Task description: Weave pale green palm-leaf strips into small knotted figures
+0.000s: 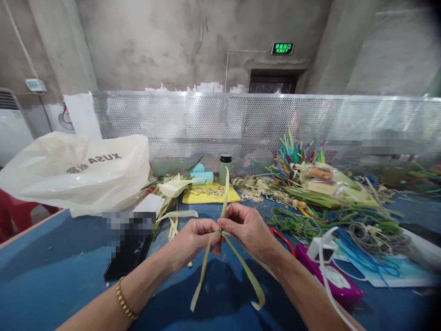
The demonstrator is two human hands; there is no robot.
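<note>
Pale green leaf strips [246, 269] cross at one point, pinched between my two hands over the blue table. My left hand [197, 236] has thumb and fingers closed on the crossing from the left. From the right, my right hand [245, 227] pinches the strips just above that point. One strip end stands upright, another reaches out to the left, and two hang down with the right one curling at its tip. The exact crossing is partly hidden by my fingertips.
A black phone [129, 250] lies left, near a white plastic bag [79, 172]. Behind my hands are a yellow cloth [193, 196] and a green bottle [223, 171]. Green cords [299, 224], a purple box [339, 280] with a white charger [322, 250], and blue cords [365, 257] lie right.
</note>
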